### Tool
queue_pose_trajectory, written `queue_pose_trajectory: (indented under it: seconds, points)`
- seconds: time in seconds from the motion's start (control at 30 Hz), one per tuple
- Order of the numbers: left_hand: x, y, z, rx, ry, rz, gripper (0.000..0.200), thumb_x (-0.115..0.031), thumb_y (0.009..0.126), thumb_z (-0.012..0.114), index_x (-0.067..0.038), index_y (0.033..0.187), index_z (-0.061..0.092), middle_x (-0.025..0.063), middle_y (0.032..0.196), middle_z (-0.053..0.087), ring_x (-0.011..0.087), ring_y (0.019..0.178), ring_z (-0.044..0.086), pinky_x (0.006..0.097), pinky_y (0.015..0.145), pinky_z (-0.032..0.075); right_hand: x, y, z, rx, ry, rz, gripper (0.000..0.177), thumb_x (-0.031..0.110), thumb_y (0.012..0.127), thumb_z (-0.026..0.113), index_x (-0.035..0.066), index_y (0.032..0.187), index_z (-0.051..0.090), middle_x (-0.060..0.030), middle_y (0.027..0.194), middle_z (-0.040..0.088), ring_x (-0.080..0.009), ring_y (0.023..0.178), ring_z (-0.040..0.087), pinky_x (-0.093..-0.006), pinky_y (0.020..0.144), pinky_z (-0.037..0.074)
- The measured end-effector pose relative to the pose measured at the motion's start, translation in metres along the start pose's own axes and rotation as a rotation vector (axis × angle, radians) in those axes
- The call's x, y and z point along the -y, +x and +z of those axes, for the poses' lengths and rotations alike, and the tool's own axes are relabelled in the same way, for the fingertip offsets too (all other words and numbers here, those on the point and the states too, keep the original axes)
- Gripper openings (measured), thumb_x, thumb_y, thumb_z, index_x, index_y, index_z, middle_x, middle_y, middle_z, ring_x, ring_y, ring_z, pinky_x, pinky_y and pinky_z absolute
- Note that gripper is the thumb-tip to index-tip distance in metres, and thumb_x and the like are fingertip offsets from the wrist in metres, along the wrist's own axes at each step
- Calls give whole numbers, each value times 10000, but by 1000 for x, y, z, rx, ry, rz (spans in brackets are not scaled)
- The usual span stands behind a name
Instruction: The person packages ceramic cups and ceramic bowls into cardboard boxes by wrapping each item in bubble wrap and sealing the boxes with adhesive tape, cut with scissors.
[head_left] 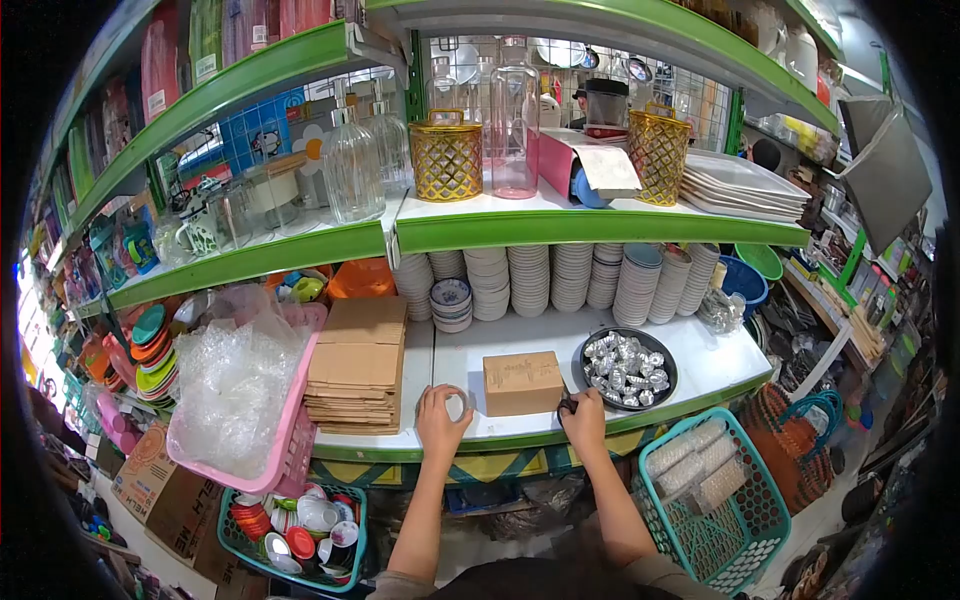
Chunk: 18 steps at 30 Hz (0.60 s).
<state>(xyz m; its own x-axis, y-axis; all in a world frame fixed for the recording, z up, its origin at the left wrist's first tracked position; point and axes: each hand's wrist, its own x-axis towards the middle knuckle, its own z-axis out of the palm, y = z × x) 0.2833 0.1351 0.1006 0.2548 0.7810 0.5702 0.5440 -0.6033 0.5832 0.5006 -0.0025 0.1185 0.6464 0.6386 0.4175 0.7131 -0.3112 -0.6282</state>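
A small closed brown cardboard box [523,384] sits on the white shelf between my hands. My left hand [438,424] is curled round a roll of clear tape [456,407], just left of the box. At the box's right front corner, my right hand [584,420] is closed on what look like black-handled scissors [567,404]; their blades are hidden. Behind the right hand stands a round black tray [668,392] filled with silver, foil-like pieces [625,366]. A stack of flattened brown cartons [355,368] lies to the left of my left hand.
Stacked bowls [530,280] line the shelf's back. Above hangs a green-edged shelf [600,230] with glass bottles and gold canisters. A pink basket [290,450] of bubble wrap stands left. Teal baskets hold cups [225,535] and wrapped items [775,510] below.
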Motion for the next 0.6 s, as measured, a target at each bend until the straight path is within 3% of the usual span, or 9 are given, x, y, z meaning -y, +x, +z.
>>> queue_pose_trajectory:
  seconds: [0.13, 0.33, 0.53, 0.6]
  points:
    - [2, -2, 2, 3, -25, 2, 442, -190, 641, 793, -110, 1007, 560, 74, 1134, 580, 364, 1184, 481, 456, 982, 391, -6, -5, 10, -54, 24, -74, 270, 48, 682, 698, -79, 913, 637, -185, 978, 543, -368, 947, 526, -415, 845, 441]
    - [2, -4, 1, 55, 57, 89, 451, -232, 710, 757, -107, 1075, 525, 69, 1161, 566, 394, 1235, 434, 576, 1015, 316, -12, -10, 21, -216, -87, -281, 229, 45, 774, 597, -57, 979, 611, -179, 1001, 528, -369, 965, 493, -441, 859, 415]
    - [-3, -7, 0, 107, 101, 56, 414, -281, 772, 714, -122, 1105, 528, 40, 1200, 549, 348, 1281, 396, 637, 1050, 219, -22, -16, 24, -304, -9, -397, 190, 24, 810, 562, -31, 986, 608, -187, 1025, 530, -358, 950, 491, -439, 820, 413]
    - [-6, -10, -2, 65, 192, 95, 332, -265, 793, 695, -137, 1071, 566, 13, 1177, 568, 292, 1274, 413, 640, 1067, 174, -22, -18, 19, -297, 118, -459, 171, 41, 820, 561, -23, 971, 608, -174, 997, 534, -345, 918, 497, -433, 817, 407]
